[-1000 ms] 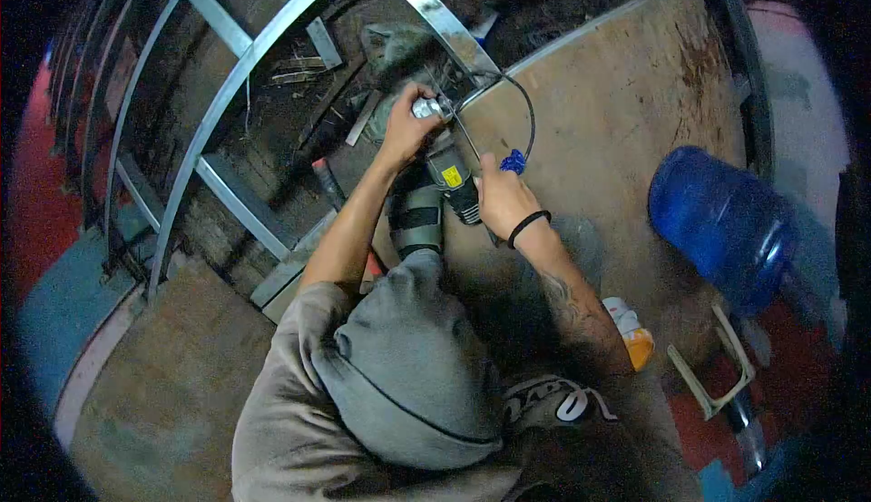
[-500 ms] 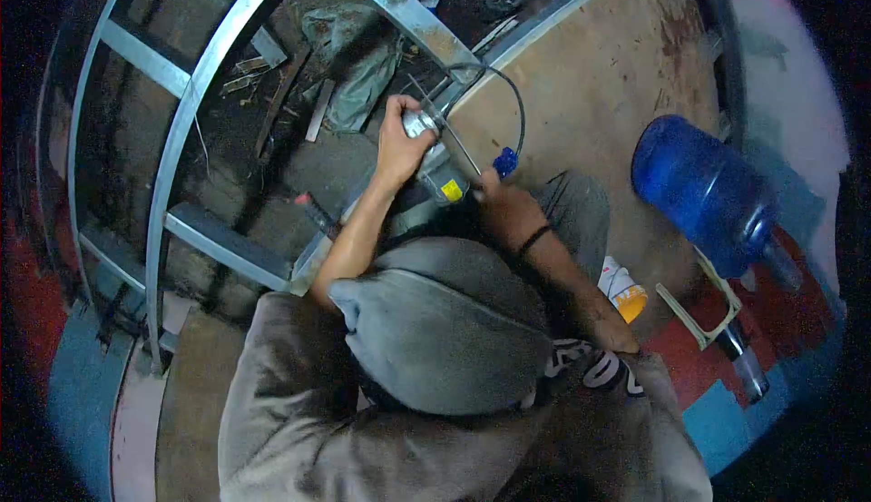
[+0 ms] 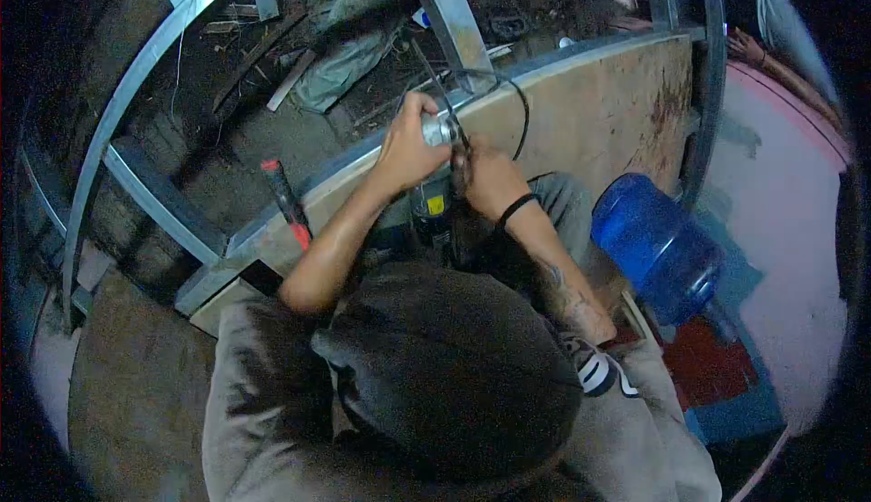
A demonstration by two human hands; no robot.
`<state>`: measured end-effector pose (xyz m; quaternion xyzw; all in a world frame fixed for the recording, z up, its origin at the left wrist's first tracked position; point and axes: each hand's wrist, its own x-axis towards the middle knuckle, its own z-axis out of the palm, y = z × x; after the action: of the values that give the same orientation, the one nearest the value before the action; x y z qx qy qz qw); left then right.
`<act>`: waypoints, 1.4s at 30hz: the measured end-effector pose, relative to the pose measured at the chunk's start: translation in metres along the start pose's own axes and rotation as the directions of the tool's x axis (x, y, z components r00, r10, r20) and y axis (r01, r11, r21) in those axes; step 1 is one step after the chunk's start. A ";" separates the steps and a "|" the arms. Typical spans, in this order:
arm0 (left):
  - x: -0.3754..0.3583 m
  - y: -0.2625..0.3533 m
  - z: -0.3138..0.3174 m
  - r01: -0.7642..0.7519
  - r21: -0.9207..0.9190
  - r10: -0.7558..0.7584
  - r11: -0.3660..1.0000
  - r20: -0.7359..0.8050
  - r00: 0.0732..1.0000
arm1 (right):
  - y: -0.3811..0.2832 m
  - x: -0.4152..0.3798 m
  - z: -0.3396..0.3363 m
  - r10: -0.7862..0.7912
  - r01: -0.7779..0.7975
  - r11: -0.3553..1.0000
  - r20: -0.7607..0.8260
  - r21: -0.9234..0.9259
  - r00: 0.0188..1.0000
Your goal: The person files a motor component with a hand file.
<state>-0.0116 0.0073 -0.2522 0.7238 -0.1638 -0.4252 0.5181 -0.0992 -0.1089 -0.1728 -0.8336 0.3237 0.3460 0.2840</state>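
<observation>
My left hand [image 3: 408, 148] is wrapped round the silver metal head of an angle grinder [image 3: 435, 204]. The grinder's dark body, with a yellow label, points down towards my lap. A thin dark straight edge [image 3: 431, 75], perhaps a disc seen edge-on, stands out past the head between my hands. My right hand [image 3: 494, 180], with a black band at the wrist, has its fingers curled in against the lower end of this edge, beside the head. What its fingertips hold is hidden. A dark cord [image 3: 524, 121] loops behind my right hand.
A curved metal frame [image 3: 136, 75] and a plywood panel [image 3: 599, 103] surround my hands. A tool with a black and red handle [image 3: 288, 204] lies left. A blue water bottle [image 3: 653, 243] lies right. Another person's hand [image 3: 748, 48] rests at upper right. Grey-green sacking [image 3: 340, 66] lies beyond.
My view has shifted. My right hand has moved up closer to my left hand and the grinder head. The grinder now stands more upright in view, and another person's hand has appeared at upper right.
</observation>
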 end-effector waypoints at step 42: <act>-0.003 -0.006 0.000 -0.119 0.135 0.143 0.984 -0.188 0.972 | 0.023 -0.089 0.013 -0.085 0.099 0.980 -0.083 0.173 0.993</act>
<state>-0.0143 0.0118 -0.2566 0.7805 -0.1851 -0.3056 0.5131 -0.1710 -0.0837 -0.1187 -0.8315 0.3245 0.2710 0.3602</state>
